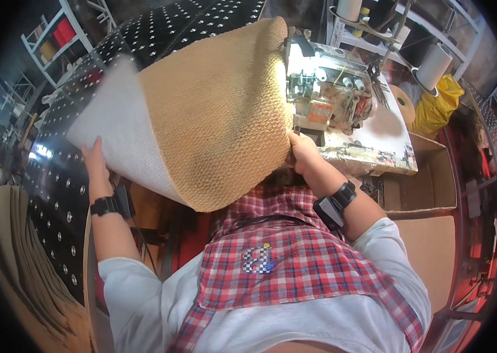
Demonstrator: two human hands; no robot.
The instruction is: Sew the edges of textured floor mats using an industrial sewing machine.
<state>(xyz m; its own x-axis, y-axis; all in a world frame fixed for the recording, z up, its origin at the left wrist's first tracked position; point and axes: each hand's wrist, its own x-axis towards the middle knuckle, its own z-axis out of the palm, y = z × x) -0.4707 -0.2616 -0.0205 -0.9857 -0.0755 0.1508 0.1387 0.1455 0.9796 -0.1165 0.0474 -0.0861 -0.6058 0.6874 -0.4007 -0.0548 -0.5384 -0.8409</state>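
A tan, coarsely woven mat [213,112] with a pale backing [125,129] spreads across the work surface, its left part turned so that the backing shows. The far left corner of that backing is blurred. At the lower left edge, my left hand [95,157] is closed on the mat, thumb up on the backing. On the right, my right hand [304,152] pinches the mat's edge just below the head of a lit overlock sewing machine [334,94]. The mat's right edge runs along the machine's front, where the needle area is hidden by glare.
A black table with metal studs [60,182] lies beyond and left. Thread cones [435,66] stand on a rack behind the machine, near a yellow bag [439,106]. A cardboard box [422,182] sits below right; stacked mats [16,235] hang at lower left.
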